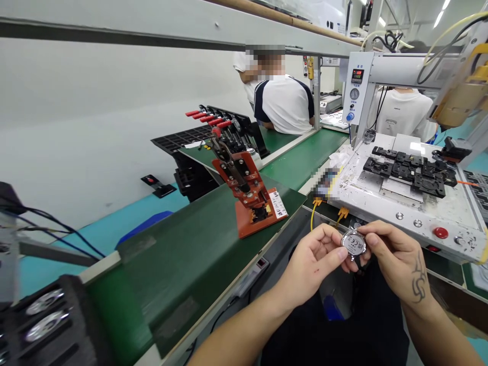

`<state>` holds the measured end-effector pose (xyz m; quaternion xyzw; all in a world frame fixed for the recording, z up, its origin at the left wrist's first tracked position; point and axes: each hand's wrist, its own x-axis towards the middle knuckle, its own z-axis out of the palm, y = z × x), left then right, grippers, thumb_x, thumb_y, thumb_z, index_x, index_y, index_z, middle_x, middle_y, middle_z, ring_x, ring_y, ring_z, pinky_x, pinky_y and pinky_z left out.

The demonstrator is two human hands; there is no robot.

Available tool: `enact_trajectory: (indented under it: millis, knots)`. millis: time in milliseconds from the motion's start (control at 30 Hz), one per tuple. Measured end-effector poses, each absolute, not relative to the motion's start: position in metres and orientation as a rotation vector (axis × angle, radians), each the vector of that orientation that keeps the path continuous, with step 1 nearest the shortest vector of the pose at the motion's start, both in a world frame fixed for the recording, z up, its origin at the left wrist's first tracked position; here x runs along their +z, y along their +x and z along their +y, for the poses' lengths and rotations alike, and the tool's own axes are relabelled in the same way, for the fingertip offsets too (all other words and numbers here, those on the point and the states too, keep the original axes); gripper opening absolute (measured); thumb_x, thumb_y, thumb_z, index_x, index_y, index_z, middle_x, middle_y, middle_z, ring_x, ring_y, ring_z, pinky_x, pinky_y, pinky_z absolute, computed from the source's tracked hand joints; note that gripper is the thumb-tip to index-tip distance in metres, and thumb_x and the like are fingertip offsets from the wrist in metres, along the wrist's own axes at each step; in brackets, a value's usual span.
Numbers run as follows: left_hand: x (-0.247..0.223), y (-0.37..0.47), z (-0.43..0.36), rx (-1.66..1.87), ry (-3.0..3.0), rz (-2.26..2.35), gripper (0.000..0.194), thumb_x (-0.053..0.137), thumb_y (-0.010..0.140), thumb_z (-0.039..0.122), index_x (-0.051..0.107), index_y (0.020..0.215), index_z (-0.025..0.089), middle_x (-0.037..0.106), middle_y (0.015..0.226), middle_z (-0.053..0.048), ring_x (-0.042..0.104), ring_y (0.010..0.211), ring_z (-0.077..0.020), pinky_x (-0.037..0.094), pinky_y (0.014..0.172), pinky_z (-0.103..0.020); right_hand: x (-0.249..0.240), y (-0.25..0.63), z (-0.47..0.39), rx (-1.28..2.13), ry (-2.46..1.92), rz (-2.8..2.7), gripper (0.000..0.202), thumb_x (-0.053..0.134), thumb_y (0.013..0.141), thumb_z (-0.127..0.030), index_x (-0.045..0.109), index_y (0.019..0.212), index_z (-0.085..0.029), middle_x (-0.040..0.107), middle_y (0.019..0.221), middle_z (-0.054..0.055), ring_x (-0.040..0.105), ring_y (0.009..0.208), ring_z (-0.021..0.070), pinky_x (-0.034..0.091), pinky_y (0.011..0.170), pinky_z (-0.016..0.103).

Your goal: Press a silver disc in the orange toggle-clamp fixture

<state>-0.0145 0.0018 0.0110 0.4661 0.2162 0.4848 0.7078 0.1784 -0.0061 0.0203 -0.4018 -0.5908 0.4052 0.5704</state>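
Note:
Both my hands hold one small round silver speaker (354, 243) in front of my lap. My left hand (312, 259) pinches its left edge with thumb and fingertips. My right hand (396, 259) grips its right side, thumb across the rim. The speaker's flat metal back with printed marks faces me. A red clamp jig (249, 195) with a toggle lever stands on the green conveyor belt (183, 259), up and left of my hands.
A white dispensing machine table (412, 208) with black fixture trays (409, 170) and a red button (440, 233) sits right ahead. A black foam tray holding round speakers (46, 310) lies at the bottom left. Two people stand farther along the line, backs turned.

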Motion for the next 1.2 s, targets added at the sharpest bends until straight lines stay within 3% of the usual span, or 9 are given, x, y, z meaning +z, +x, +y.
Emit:
enact_trajectory:
  millis: [267,467,567,733,867,1067,1200]
  knots:
    - [0.011,-0.014,0.002,1.049,0.990,0.496,0.030,0.084,0.095,0.034,0.059,0.098,0.016,0.078,0.088,-0.006,0.075,0.074,-0.0161,0.059,0.071,-0.027,0.023,0.178,-0.006,0.971,-0.922,-1.395,0.013,0.072,0.100,-0.030,0.081,0.108,-0.034,0.079,0.093,-0.004,0.069,0.063,0.0035,0.061,0.062,0.012]
    - [0.015,-0.014,0.003,1.011,0.921,0.524,0.033,0.086,0.091,0.036,0.060,0.093,0.017,0.076,0.082,-0.004,0.073,0.069,-0.0155,0.058,0.069,-0.027,0.024,0.175,-0.005,0.991,-0.966,-1.372,0.009,0.075,0.098,-0.032,0.081,0.104,-0.031,0.077,0.081,-0.004,0.068,0.059,0.0047,0.060,0.058,0.013]
    - [0.017,-0.017,0.007,1.026,0.956,0.562,0.034,0.087,0.090,0.038,0.061,0.093,0.017,0.074,0.080,-0.003,0.072,0.068,-0.0151,0.058,0.069,-0.027,0.022,0.175,-0.005,1.019,-0.988,-1.346,0.012,0.077,0.097,-0.034,0.080,0.107,-0.030,0.075,0.077,-0.004,0.068,0.059,0.0058,0.061,0.058,0.014]
    - [0.031,-0.026,0.013,1.089,1.200,0.746,0.033,0.086,0.092,0.042,0.068,0.102,0.016,0.071,0.081,-0.001,0.066,0.063,-0.0115,0.056,0.063,-0.025,0.018,0.173,-0.004,1.101,-0.984,-1.365,0.027,0.077,0.096,-0.034,0.076,0.123,-0.031,0.076,0.090,-0.003,0.068,0.065,0.0057,0.060,0.059,0.016]
    - [0.040,-0.031,0.018,1.051,1.318,0.795,0.031,0.082,0.095,0.043,0.073,0.105,0.016,0.071,0.083,-0.002,0.064,0.063,-0.0106,0.054,0.062,-0.024,0.016,0.172,-0.003,1.202,-1.011,-1.428,0.027,0.074,0.098,-0.037,0.075,0.122,-0.026,0.076,0.086,-0.001,0.068,0.063,0.0071,0.061,0.059,0.018]
    - [0.026,-0.029,0.022,1.123,1.189,0.705,0.041,0.088,0.089,0.046,0.071,0.112,0.016,0.074,0.094,-0.005,0.070,0.073,-0.0142,0.060,0.073,-0.029,0.010,0.170,-0.001,1.289,-0.964,-1.290,0.026,0.076,0.097,-0.038,0.074,0.119,-0.023,0.077,0.079,-0.001,0.073,0.066,0.0112,0.066,0.066,0.024]
    - [0.016,-0.026,0.019,1.069,1.142,0.681,0.042,0.093,0.085,0.043,0.068,0.105,0.016,0.074,0.093,-0.005,0.070,0.078,-0.0159,0.060,0.077,-0.030,0.011,0.166,-0.002,1.257,-0.954,-1.233,0.026,0.079,0.095,-0.038,0.073,0.115,-0.022,0.077,0.079,-0.001,0.075,0.068,0.0125,0.068,0.067,0.025]
